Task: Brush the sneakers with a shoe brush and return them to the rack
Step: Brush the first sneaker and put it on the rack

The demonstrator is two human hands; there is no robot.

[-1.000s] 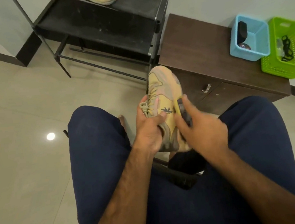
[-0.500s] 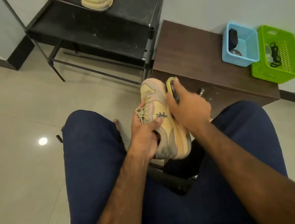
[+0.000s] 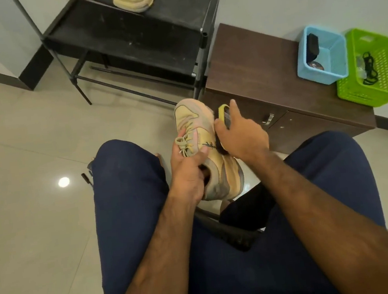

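Left hand (image 3: 188, 169) grips sneaker (image 3: 201, 131) by its collar betw. the knees; right hand (image 3: 243, 138) clasps shoe brush (image 3: 222, 113) against its side. Likely light, soft upper (sole stiffer): collar hold suits.

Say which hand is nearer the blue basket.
Right. The right hand, holding the brush, sits below-left of the blue basket; the left hand, gripping the sneaker, lies farther left.

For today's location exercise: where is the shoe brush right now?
In the head view, the shoe brush is in the right hand, against the right side of the sneaker the left hand holds, near the brown cabinet.
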